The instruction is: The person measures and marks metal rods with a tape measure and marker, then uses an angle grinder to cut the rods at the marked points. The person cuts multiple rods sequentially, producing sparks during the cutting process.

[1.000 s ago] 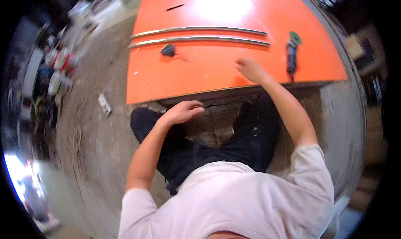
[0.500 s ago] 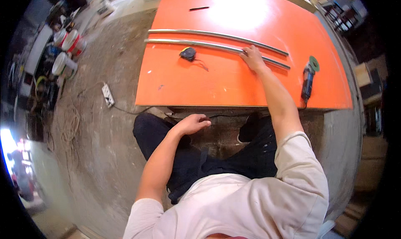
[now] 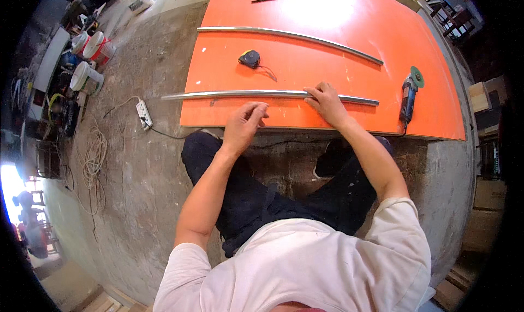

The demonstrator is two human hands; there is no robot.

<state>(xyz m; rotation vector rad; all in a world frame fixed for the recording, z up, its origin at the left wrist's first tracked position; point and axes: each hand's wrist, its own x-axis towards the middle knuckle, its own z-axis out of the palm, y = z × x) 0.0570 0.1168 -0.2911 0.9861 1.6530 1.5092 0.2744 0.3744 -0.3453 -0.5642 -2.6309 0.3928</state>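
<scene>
A shiny metal tube (image 3: pixel 245 94) lies crosswise near the front of the orange tabletop (image 3: pixel 218 118), its left end jutting past the table's left edge. My right hand (image 3: pixel 328 104) is closed around the tube, right of its middle, thumb on the near side. My left hand (image 3: pixel 245 127) hovers just short of the tube at the table's front edge, fingers loosely bent, thumb apart, holding nothing. Farther back lies a second metal tube (image 3: pixel 295 35). Between the two tubes sits a black and yellow tape measure (image 3: pixel 250 58) with a dark strap.
An angle grinder (image 3: pixel 408 99) with a green disc lies at the table's right, its cord running off the front edge. A thin dark rod (image 3: pixel 265 0) rests farther back. On the floor at left are a white power strip (image 3: pixel 143 114), a coiled cord (image 3: pixel 94 156) and buckets (image 3: pixel 86 80).
My right hand has drawn the near tube toward me and slightly left, away from the far tube. My left hand has risen from my lap to the table's front edge.
</scene>
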